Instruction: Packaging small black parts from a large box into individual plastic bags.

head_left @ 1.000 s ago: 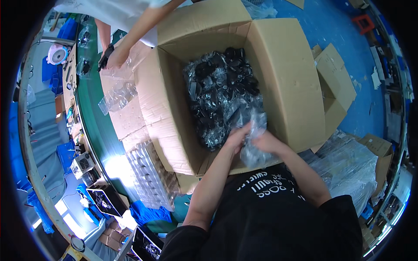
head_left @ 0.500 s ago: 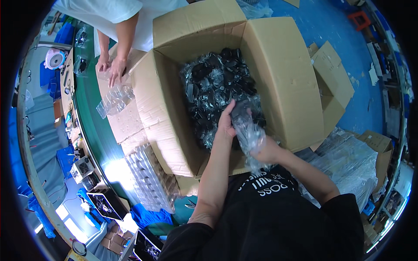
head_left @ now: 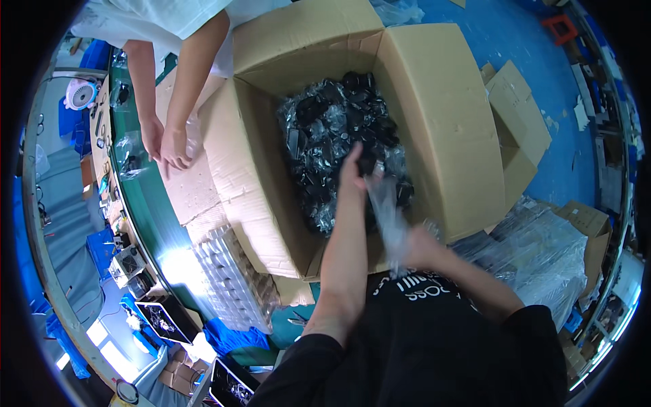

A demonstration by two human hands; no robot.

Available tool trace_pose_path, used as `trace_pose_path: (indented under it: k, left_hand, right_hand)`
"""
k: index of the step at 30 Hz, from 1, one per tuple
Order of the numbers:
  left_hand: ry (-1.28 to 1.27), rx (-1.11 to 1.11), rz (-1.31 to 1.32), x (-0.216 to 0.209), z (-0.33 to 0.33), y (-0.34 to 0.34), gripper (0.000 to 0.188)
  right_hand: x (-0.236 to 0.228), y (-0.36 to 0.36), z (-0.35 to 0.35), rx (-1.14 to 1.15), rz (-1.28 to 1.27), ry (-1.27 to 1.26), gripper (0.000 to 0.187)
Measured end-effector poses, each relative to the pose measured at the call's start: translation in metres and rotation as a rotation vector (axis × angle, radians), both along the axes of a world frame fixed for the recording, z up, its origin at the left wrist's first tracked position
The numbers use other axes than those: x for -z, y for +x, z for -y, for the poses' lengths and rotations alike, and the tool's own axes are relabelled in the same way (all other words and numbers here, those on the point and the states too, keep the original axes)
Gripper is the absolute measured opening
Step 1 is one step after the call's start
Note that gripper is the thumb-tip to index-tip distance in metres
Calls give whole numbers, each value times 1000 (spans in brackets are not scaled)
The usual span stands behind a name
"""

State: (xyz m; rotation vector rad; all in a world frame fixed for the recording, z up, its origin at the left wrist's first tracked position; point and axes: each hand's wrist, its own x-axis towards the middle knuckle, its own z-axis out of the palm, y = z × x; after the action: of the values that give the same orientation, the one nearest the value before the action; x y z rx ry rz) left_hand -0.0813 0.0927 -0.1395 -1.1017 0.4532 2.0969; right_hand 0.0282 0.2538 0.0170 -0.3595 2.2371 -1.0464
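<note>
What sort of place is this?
Probably a factory packing or assembly area: a large open carton of black items in clear plastic, a long green conveyor-like surface, and a co-worker's hands busy beside the carton.

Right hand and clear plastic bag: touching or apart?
Touching: the head view, though blurred, shows the right hand gripping the lower part of the clear plastic bag.

Cool light brightens the whole view. Left of the left hand (head_left: 351, 175), white glare bleaches part of the green conveyor (head_left: 160, 220). Motion blur smears the right hand (head_left: 422, 247) and clear bag (head_left: 388, 216). Shadow dims the carton's (head_left: 458, 125) inside near both. Farther out, straight edges bend toward blackness.
</note>
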Motion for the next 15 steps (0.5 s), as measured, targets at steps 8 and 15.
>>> trace_pose_path:
  k: [8,15]
  left_hand:
    - [-803,231,-403,31,72,-32,75]
    - [-1640,1514,-479,-4,65,-19,76]
  right_hand:
    - [-1,-3,2,404,-414,-207,18]
    - [18,-22,6,443,-675,-276,21]
